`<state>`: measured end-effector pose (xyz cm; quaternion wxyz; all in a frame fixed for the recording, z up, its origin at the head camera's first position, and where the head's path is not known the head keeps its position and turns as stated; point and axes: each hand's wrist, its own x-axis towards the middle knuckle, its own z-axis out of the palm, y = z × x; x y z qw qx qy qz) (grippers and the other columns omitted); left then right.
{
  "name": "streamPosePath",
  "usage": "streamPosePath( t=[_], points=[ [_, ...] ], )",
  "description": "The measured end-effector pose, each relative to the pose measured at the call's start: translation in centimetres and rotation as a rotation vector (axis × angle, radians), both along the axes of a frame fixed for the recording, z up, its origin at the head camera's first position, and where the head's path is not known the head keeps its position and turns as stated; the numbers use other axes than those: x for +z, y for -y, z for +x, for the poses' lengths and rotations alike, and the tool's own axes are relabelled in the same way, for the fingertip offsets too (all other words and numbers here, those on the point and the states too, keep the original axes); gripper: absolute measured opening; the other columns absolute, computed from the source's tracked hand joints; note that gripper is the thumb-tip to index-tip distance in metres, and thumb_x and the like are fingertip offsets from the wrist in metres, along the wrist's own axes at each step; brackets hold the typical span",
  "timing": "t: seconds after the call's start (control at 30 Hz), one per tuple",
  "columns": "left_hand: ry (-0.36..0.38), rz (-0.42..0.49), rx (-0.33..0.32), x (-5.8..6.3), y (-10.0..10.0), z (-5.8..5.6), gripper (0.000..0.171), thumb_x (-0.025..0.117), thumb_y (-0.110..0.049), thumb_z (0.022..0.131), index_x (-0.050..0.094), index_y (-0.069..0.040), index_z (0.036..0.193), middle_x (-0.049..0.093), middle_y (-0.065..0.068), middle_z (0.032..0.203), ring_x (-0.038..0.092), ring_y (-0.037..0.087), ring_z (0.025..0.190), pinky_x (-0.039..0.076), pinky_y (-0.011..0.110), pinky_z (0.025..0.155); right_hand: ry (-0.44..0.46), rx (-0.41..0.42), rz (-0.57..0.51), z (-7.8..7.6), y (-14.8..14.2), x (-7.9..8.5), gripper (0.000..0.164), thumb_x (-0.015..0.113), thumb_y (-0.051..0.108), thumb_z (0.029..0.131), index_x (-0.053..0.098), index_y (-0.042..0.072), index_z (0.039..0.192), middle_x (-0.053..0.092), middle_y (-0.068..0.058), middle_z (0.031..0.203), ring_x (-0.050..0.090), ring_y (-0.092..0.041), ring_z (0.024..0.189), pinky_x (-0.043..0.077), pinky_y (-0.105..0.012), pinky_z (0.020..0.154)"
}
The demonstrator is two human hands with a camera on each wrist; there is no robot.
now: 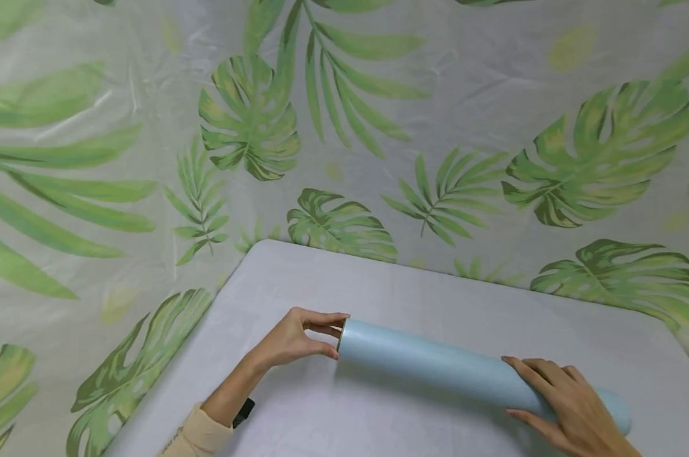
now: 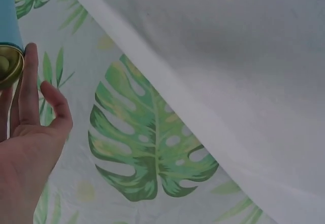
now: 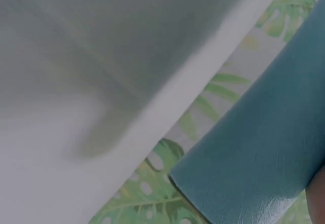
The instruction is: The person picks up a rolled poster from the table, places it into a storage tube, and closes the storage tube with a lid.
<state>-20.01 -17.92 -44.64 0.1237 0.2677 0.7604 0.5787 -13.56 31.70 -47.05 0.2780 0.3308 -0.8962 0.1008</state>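
A long, light blue tube [image 1: 424, 358] slants across the view above the white tabletop, its left end higher in the head view. My left hand [image 1: 295, 336] pinches that end at the rim, thumb below and fingers above. In the left wrist view, the tube's gold-coloured end [image 2: 10, 64] shows a rounded centre beside the fingers of the left hand [image 2: 30, 132]. Farther along, near the right end, my right hand [image 1: 573, 400] grips the tube, fingers over the top and thumb on the near side. The right wrist view shows the tube's blue surface [image 3: 244, 148], lightly creased near its end.
Underneath is a white-covered table [image 1: 298, 406] with rounded far corners. Behind and beside it hangs a pale sheet [image 1: 367, 171] printed with green leaves. A black device [image 1: 244, 412] sits at the left wrist, by a beige sleeve [image 1: 198, 431].
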Motion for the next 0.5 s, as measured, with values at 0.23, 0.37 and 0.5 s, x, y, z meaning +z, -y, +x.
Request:
streamPosePath(
  t=[0.23, 0.37, 0.5],
  points=[
    [0.003, 0.007, 0.006, 0.61, 0.39, -0.39, 0.06, 0.085, -0.019, 0.087, 0.064, -0.019, 0.143, 0.067, 0.005, 0.141, 0.073, 0.017, 0.116, 0.06, 0.03, 0.092, -0.001, -0.01, -0.018, -0.16, 0.63, -0.25, 0.087, 0.093, 0.05, 0.065, 0.065, 0.017, 0.141, 0.069, 0.003, 0.116, 0.062, -0.012, 0.098, 0.037, -0.025, 0.077],
    [0.018, 0.021, 0.026, 0.43, 0.22, -0.26, 0.061, 0.086, -0.021, 0.086, 0.064, -0.017, 0.143, 0.066, 0.006, 0.143, 0.073, 0.019, 0.116, 0.06, 0.028, 0.092, -0.03, 0.0, -0.024, -0.4, 0.82, -0.1, 0.085, 0.09, 0.056, 0.068, 0.066, 0.017, 0.139, 0.069, 0.002, 0.113, 0.063, -0.014, 0.095, 0.038, -0.027, 0.077],
    [0.033, 0.029, 0.057, -0.09, 0.07, 0.0, 0.059, 0.087, -0.019, 0.085, 0.067, -0.015, 0.14, 0.067, 0.009, 0.141, 0.075, 0.02, 0.114, 0.06, 0.028, 0.089, -0.047, 0.007, -0.019, -0.54, 0.8, -0.14, 0.081, 0.08, 0.066, 0.077, 0.067, 0.016, 0.139, 0.069, 0.001, 0.113, 0.063, -0.015, 0.095, 0.037, -0.027, 0.077]
  ],
)
